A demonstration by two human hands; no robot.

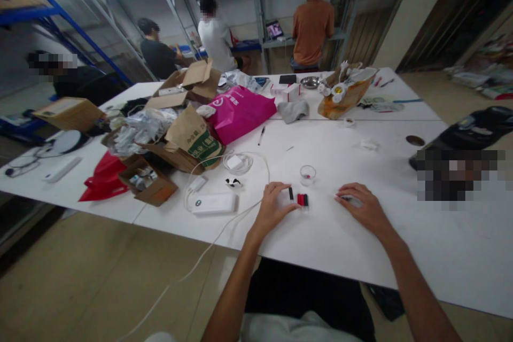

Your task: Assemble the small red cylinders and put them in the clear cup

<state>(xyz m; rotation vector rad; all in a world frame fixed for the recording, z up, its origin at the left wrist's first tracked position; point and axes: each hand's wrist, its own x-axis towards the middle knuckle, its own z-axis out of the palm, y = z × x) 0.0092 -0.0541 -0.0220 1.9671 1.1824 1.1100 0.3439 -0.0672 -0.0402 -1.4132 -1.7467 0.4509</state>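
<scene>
Two bare hands work over a long white table (393, 171). Four small cylinders show near the left hand (276, 203): one black cylinder (291, 193) and, just to its right, a tight row that seems to hold two red cylinders (300, 200) and one more black one (306, 200). All are short and slim, and the row's lower ends look clear. The separate black cylinder sits at the left hand's fingertips, where thumb and fingers curve in a wide C; whether they grip it cannot be told. The thumb tip reaches the row's lower left side and partly covers it.

The right hand (358, 203) is well apart, fingers bent, thumb near the index finger. Something thin and dark shows there, too blurred to name or to tell if it is held.

Just beyond the row stands one clear cup (308, 175) with a red bit inside. Left of the hands lie a white power bank (214, 203), a coiled white cable (250, 162) and, farther back, one pen (261, 135). A magenta bag (242, 115) and cardboard boxes crowd the table's left side; a dark bottle (460, 136) lies at right. Four people sit beyond the table.
</scene>
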